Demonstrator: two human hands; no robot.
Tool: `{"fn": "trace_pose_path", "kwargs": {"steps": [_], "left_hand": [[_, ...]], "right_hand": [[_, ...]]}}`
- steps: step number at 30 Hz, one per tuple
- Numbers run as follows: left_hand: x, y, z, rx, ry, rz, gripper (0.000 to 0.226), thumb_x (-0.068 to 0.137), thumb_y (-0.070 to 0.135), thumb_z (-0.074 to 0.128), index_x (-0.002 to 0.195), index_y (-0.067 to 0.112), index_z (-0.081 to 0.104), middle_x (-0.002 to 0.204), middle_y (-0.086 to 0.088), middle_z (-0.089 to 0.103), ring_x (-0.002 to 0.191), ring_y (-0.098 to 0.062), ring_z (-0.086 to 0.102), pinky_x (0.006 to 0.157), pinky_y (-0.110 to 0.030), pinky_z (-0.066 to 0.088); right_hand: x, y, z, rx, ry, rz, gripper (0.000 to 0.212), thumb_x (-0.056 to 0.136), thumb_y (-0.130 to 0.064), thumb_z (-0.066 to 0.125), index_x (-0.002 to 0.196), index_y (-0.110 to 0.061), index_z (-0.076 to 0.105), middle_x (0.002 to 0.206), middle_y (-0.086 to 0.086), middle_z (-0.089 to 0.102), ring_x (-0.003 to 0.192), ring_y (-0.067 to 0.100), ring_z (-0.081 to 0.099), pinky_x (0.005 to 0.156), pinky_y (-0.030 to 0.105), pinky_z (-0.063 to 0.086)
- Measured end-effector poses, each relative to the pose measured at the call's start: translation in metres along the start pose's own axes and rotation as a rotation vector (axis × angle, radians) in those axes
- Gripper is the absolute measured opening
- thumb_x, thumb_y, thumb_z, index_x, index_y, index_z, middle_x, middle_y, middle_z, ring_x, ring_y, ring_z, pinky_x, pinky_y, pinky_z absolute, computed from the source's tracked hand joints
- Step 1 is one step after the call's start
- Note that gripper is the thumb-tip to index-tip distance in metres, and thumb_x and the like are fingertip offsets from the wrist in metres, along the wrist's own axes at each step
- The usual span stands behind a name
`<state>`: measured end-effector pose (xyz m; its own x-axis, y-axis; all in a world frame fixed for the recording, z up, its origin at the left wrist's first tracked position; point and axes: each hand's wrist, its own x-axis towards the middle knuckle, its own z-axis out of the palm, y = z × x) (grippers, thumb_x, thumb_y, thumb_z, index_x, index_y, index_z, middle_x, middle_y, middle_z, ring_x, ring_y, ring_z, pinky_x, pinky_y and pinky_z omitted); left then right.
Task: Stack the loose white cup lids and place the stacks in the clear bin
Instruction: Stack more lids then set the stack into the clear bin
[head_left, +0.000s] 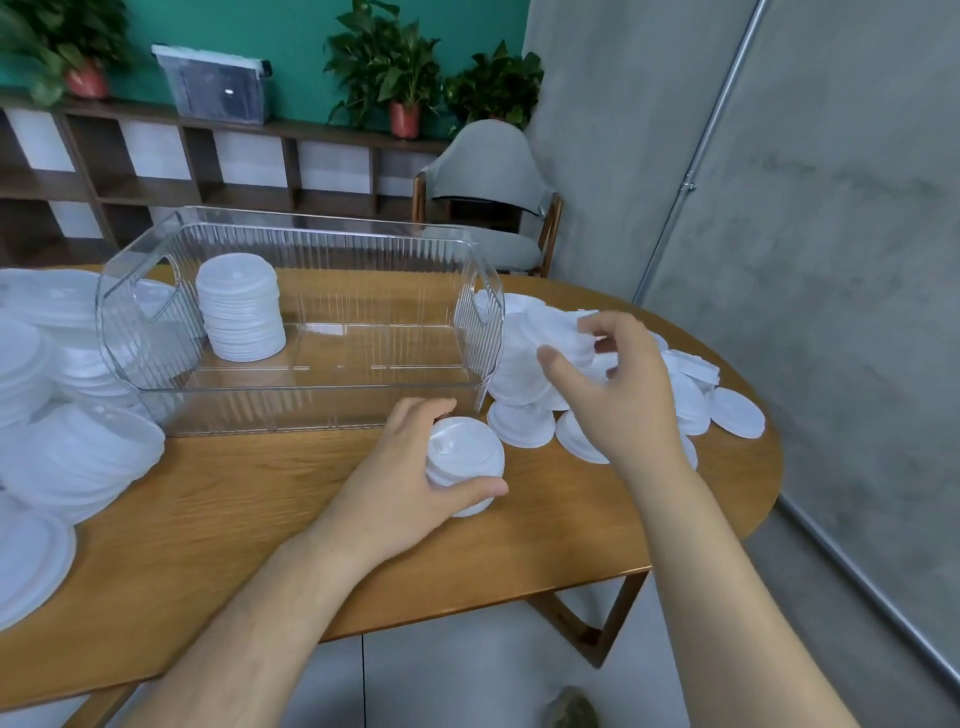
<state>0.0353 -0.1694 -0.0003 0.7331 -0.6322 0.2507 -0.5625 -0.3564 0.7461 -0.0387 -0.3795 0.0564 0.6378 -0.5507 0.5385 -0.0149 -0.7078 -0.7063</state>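
Note:
My left hand (402, 475) grips a short stack of white cup lids (467, 457) that rests on the wooden table just in front of the clear bin (311, 410). Inside the bin, at its left end, stands a tall stack of lids (240, 312). My right hand (618, 389) hovers over a pile of loose white lids (524, 374) to the right of the bin, its fingers pinching one lid (563, 332) lifted off the pile.
A big heap of larger white lids (67, 431) covers the table's left side. The table's rounded right edge (769, 493) is close to the loose pile. A grey chair (488, 197) stands behind the table, with a grey wall at right.

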Motion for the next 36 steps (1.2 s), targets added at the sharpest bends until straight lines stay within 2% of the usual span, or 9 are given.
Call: {"fn": "trace_pose_path", "kwargs": {"steps": [3, 6, 10, 14, 20, 24, 29, 32, 36], "left_hand": [[-0.004, -0.001, -0.008, 0.025, -0.032, 0.025, 0.105, 0.063, 0.074, 0.074, 0.15, 0.03, 0.035, 0.142, 0.023, 0.032, 0.131, 0.006, 0.035, 0.101, -0.01, 0.027], [-0.008, -0.004, -0.016, 0.051, -0.046, 0.027, 0.106, 0.063, 0.074, 0.073, 0.151, 0.029, 0.034, 0.145, 0.021, 0.033, 0.134, 0.003, 0.036, 0.108, -0.018, 0.031], [-0.015, -0.007, -0.022, 0.027, -0.053, 0.016, 0.103, 0.065, 0.073, 0.071, 0.152, 0.032, 0.035, 0.145, 0.023, 0.037, 0.131, -0.001, 0.045, 0.112, -0.032, 0.042], [-0.015, -0.007, -0.022, 0.002, -0.046, 0.018, 0.096, 0.069, 0.069, 0.071, 0.151, 0.031, 0.039, 0.141, 0.024, 0.042, 0.121, 0.004, 0.052, 0.105, -0.027, 0.048], [-0.015, -0.011, -0.022, -0.055, -0.089, 0.054, 0.085, 0.078, 0.063, 0.066, 0.151, 0.029, 0.042, 0.138, 0.022, 0.046, 0.124, 0.009, 0.049, 0.104, -0.018, 0.047], [-0.017, -0.013, -0.02, -0.052, -0.088, 0.067, 0.066, 0.09, 0.057, 0.057, 0.147, 0.024, 0.049, 0.135, 0.019, 0.048, 0.126, 0.002, 0.051, 0.106, -0.027, 0.049], [-0.016, -0.019, -0.018, 0.034, -0.097, 0.083, 0.064, 0.092, 0.06, 0.053, 0.145, 0.025, 0.05, 0.133, 0.022, 0.047, 0.125, -0.003, 0.052, 0.105, -0.032, 0.049], [-0.016, -0.018, -0.017, 0.057, -0.074, 0.101, 0.07, 0.092, 0.068, 0.049, 0.148, 0.026, 0.046, 0.136, 0.024, 0.045, 0.129, -0.001, 0.048, 0.109, -0.033, 0.046], [-0.017, -0.007, -0.014, 0.075, -0.016, 0.106, 0.073, 0.091, 0.069, 0.047, 0.15, 0.026, 0.044, 0.139, 0.025, 0.042, 0.13, 0.005, 0.044, 0.11, -0.018, 0.037]], "right_hand": [[-0.04, -0.002, -0.005, 0.004, -0.109, -0.123, 0.045, 0.079, -0.049, 0.074, 0.115, -0.028, 0.06, 0.114, -0.02, 0.058, 0.111, 0.001, 0.054, 0.087, 0.01, 0.039], [-0.056, 0.0, 0.002, -0.028, -0.281, -0.205, 0.045, 0.077, -0.049, 0.072, 0.115, -0.027, 0.061, 0.114, -0.02, 0.057, 0.113, 0.003, 0.055, 0.091, 0.01, 0.037], [-0.061, 0.002, 0.01, -0.019, -0.398, -0.2, 0.048, 0.078, -0.05, 0.074, 0.119, -0.027, 0.062, 0.118, -0.02, 0.058, 0.118, 0.002, 0.054, 0.092, 0.011, 0.038], [-0.061, 0.002, 0.013, -0.012, -0.472, -0.198, 0.047, 0.081, -0.043, 0.078, 0.122, -0.026, 0.064, 0.121, -0.019, 0.058, 0.119, 0.002, 0.054, 0.095, 0.013, 0.039], [-0.06, 0.009, 0.016, 0.0, -0.496, -0.218, 0.051, 0.08, -0.05, 0.074, 0.124, -0.026, 0.066, 0.123, -0.016, 0.058, 0.122, 0.004, 0.054, 0.098, 0.016, 0.04], [-0.06, 0.009, 0.017, 0.008, -0.519, -0.232, 0.054, 0.079, -0.051, 0.074, 0.126, -0.025, 0.067, 0.124, -0.016, 0.057, 0.124, 0.007, 0.054, 0.102, 0.024, 0.044], [-0.059, 0.011, 0.016, -0.034, -0.588, -0.213, 0.053, 0.082, -0.045, 0.078, 0.13, -0.026, 0.066, 0.128, -0.021, 0.054, 0.126, -0.001, 0.05, 0.107, 0.022, 0.042], [-0.057, 0.009, 0.013, -0.018, -0.58, -0.216, 0.053, 0.084, -0.051, 0.071, 0.13, -0.026, 0.065, 0.127, -0.02, 0.055, 0.126, 0.0, 0.05, 0.106, 0.019, 0.041], [-0.049, 0.005, 0.008, 0.014, -0.459, -0.212, 0.044, 0.089, -0.051, 0.061, 0.128, -0.029, 0.064, 0.122, -0.02, 0.057, 0.119, 0.005, 0.054, 0.096, 0.014, 0.04]]}}
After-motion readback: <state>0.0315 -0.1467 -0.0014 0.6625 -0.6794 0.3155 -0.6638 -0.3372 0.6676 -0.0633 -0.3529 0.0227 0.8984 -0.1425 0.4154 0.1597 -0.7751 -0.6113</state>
